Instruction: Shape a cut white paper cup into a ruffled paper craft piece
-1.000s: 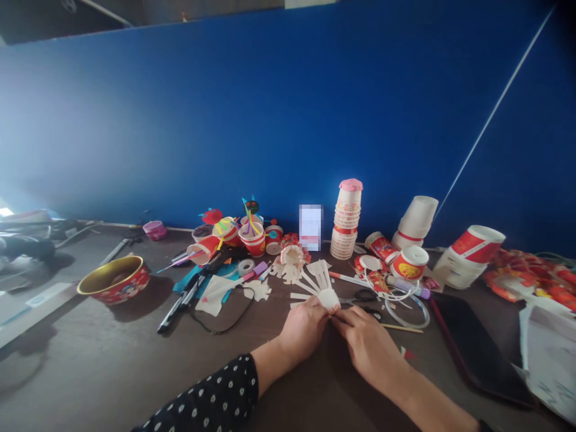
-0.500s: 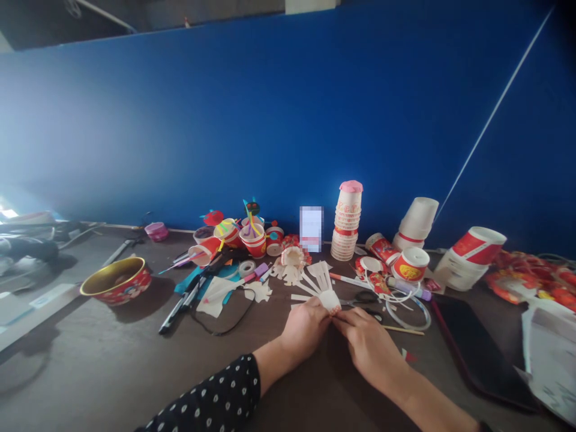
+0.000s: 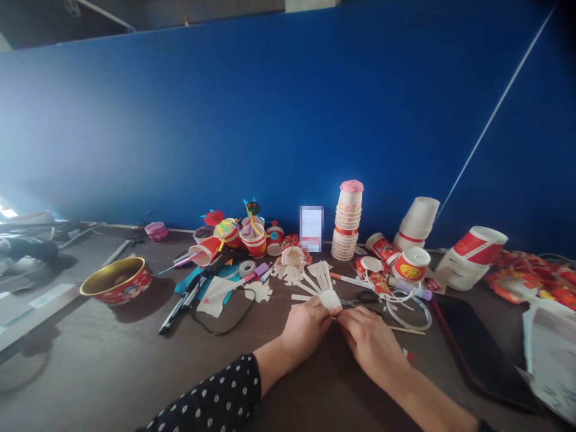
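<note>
Cut white paper cup (image 3: 330,297), round base, flat strips (image 3: 322,275) fanning beyond the fingers. Left hand (image 3: 306,327) pinches its near edge; right hand (image 3: 371,339), fingers bunched just beside, grip unclear.

The left hand (image 3: 307,329) hides part of the cut white paper (image 3: 331,297); whether the right hand (image 3: 371,342) touches it is too small to tell. Pixels mask the upright screen (image 3: 311,225). Frame edges cut off 2 dark sleeves (image 3: 216,390) and the far-right sheet (image 3: 551,360).
</note>
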`<state>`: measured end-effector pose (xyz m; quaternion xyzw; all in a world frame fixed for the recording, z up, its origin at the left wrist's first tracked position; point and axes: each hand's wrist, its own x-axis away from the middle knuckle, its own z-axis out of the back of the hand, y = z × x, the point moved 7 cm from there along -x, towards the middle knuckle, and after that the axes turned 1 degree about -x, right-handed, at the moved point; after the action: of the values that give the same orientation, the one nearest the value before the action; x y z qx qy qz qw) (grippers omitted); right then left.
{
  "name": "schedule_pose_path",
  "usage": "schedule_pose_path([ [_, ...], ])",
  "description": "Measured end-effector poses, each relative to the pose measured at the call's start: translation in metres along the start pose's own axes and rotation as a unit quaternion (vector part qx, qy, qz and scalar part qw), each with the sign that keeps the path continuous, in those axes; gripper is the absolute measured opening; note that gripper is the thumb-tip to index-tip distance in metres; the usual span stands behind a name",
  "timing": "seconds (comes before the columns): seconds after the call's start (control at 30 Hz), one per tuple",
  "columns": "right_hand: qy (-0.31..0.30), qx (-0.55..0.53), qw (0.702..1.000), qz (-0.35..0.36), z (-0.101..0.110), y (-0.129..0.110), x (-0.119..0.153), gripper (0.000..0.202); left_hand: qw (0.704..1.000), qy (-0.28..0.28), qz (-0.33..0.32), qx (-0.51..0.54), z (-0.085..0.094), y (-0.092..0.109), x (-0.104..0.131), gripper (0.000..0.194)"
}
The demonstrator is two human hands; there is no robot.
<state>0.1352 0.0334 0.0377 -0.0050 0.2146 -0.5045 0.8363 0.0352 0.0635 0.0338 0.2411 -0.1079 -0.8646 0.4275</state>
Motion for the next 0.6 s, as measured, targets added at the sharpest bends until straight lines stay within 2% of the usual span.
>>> schedule_pose_path([
  [0.23, 0.022, 0.006, 1.0, 0.003, 0.0027, 0.006, -0.0041, 0.024, 1.0, -0.01, 0.005, 0.006, 0.0, -0.0012, 0.0002, 0.014],
  [0.6, 0.01, 0.015, 1.0, 0.02, 0.0067, 0.0063, -0.0057, 0.025, 0.999, -0.034, 0.028, -0.021, -0.0022, -0.0032, -0.0005, 0.015],
])
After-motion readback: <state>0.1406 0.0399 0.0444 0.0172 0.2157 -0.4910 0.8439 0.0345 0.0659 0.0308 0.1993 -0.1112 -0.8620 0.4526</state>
